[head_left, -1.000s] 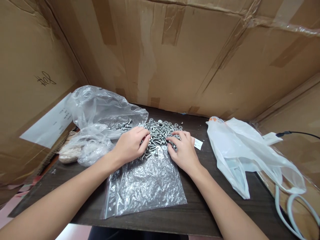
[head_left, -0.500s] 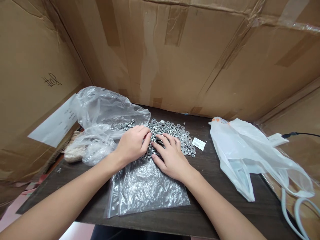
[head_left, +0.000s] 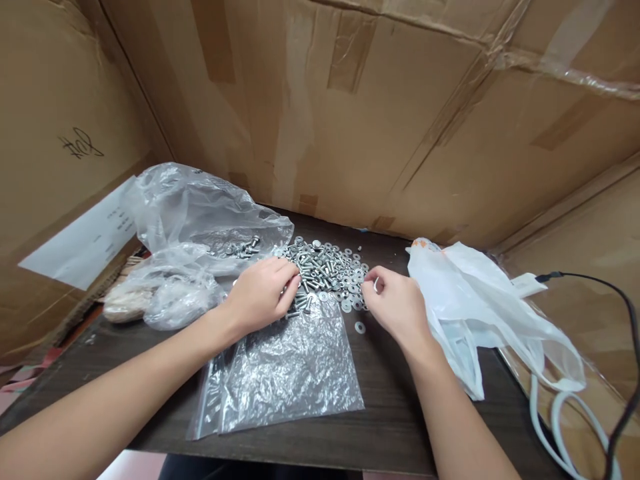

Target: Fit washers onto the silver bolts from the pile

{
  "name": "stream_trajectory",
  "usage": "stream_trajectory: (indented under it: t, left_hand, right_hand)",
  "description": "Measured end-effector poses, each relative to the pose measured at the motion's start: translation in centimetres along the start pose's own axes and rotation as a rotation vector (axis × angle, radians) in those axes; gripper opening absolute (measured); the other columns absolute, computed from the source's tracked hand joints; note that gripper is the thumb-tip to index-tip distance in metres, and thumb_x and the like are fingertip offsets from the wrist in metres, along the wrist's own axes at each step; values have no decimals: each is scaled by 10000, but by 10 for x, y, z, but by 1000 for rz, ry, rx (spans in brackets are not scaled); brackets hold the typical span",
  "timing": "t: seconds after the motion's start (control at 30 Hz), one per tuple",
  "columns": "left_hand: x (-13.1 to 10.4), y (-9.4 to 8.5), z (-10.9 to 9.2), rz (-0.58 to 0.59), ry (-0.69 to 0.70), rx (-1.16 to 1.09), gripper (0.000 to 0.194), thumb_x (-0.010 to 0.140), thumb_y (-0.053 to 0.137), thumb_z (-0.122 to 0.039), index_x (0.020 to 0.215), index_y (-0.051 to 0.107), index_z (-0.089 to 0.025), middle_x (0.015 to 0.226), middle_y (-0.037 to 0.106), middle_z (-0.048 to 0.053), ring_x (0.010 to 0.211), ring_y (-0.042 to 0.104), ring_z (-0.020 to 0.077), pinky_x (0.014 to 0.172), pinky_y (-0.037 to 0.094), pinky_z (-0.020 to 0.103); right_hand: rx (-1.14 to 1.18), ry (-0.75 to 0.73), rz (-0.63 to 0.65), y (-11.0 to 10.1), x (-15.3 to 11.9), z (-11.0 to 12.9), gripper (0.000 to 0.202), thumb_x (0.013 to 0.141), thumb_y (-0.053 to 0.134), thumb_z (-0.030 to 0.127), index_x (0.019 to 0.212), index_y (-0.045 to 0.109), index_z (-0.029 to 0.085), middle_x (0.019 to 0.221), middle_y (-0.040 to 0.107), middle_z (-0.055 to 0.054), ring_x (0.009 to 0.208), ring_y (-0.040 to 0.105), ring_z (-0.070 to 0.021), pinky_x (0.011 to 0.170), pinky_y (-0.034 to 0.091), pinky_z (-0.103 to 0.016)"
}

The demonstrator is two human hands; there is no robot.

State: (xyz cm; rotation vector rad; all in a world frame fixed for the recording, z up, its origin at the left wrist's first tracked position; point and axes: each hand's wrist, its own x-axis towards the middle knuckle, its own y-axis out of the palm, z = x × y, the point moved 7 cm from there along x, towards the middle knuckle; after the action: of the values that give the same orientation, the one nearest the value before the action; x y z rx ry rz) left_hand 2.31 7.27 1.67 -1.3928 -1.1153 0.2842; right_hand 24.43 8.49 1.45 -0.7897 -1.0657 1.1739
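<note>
A heap of metal bolts (head_left: 320,261) lies mid-table, mixed with flat washers (head_left: 346,288) that spread along its right side. My left hand (head_left: 265,292) rests at the heap's left edge, fingers curled and closed; whatever they hold is hidden. At the right edge of the washers, my right hand (head_left: 397,303) is closed in a pinch. A small whitish edge shows by its fingers, too little to name. One loose washer (head_left: 360,327) lies apart, nearer to me. Under the front of the heap is a flat clear zip bag (head_left: 293,380).
Behind my left hand lies a big clear plastic bag (head_left: 200,207) with some bolts inside, and a wrapped bundle (head_left: 125,303) sits beside it. A white plastic bag (head_left: 450,287) and a black cable (head_left: 595,280) are at right. Cardboard walls (head_left: 280,100) enclose the dark table (head_left: 385,413).
My right hand has moved right, from the heap to the washers' outer edge, and closed. The white label there is now mostly out of sight. A loose washer shows apart. My left hand stays by the heap.
</note>
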Motion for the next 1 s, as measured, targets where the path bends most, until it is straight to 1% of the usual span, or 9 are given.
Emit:
stream_trajectory:
  t: [0.03, 0.07, 0.13, 0.2, 0.3, 0.5, 0.7, 0.87, 1.0]
  left_hand:
    - [-1, 2, -2, 6, 21, -8, 270, 1010, 393, -246, 866, 602, -155, 814, 634, 71, 760, 555, 216, 714, 435, 365]
    - [-1, 3, -5, 13, 41, -14, 271, 1010, 393, -246, 870, 607, -156, 815, 636, 71, 760, 556, 216, 716, 436, 367]
    - [-2, 6, -9, 30, 85, -23, 270, 1005, 395, -238, 864, 611, -160, 806, 634, 68, 755, 553, 216, 714, 434, 367]
    - [-3, 8, -13, 50, 127, -32, 266, 998, 397, -227, 850, 608, -164, 797, 628, 66, 744, 545, 213, 704, 428, 364]
    - [-3, 8, -17, 67, 159, -37, 266, 994, 400, -221, 827, 599, -166, 784, 615, 63, 731, 532, 210, 688, 418, 357]
    - [-5, 8, -22, 87, 186, -42, 267, 996, 411, -224, 807, 589, -162, 781, 617, 57, 733, 536, 210, 689, 413, 358]
    - [-6, 9, -25, 94, 204, -65, 256, 993, 429, -225, 826, 612, -159, 791, 634, 55, 745, 551, 210, 706, 428, 361]
    - [-6, 11, -25, 97, 204, -74, 242, 994, 442, -227, 852, 625, -158, 809, 646, 59, 772, 566, 215, 724, 444, 360]
    - [-6, 11, -25, 95, 198, -81, 244, 1000, 438, -225, 873, 634, -151, 819, 645, 61, 780, 562, 216, 728, 448, 361]
  right_hand:
    - [-15, 74, 59, 0, 2, -11, 156, 826, 552, 210, 783, 702, 216, 679, 685, -34, 638, 606, -214, 604, 340, -312]
    - [-26, 96, 112, 2, 3, -16, 139, 814, 567, 220, 773, 700, 223, 674, 683, -31, 618, 596, -209, 571, 315, -301]
    - [-69, 94, 187, 6, 2, -19, 131, 798, 595, 250, 692, 668, 225, 653, 672, -35, 593, 582, -205, 540, 285, -291]
    - [-120, 67, 217, 10, -1, -16, 184, 791, 624, 280, 619, 618, 218, 630, 658, -43, 580, 574, -207, 528, 275, -290]
    - [-150, 42, 215, 12, -4, -11, 203, 792, 646, 298, 610, 605, 216, 634, 657, -46, 580, 583, -211, 518, 274, -289]
    - [-79, 55, 241, 9, -4, -15, 157, 780, 685, 281, 640, 645, 222, 693, 692, -27, 617, 616, -201, 514, 296, -279]
    - [-33, 75, 229, 9, -2, -19, 84, 773, 701, 253, 696, 687, 222, 765, 728, -27, 691, 648, -215, 570, 355, -293]
    - [-32, -28, 227, 14, -4, -10, 150, 788, 606, 126, 688, 667, 219, 724, 705, -13, 699, 645, -203, 616, 368, -293]
    - [-63, -90, 195, 16, -5, -3, 113, 796, 606, 126, 720, 643, 201, 813, 702, -44, 760, 635, -218, 635, 363, -294]
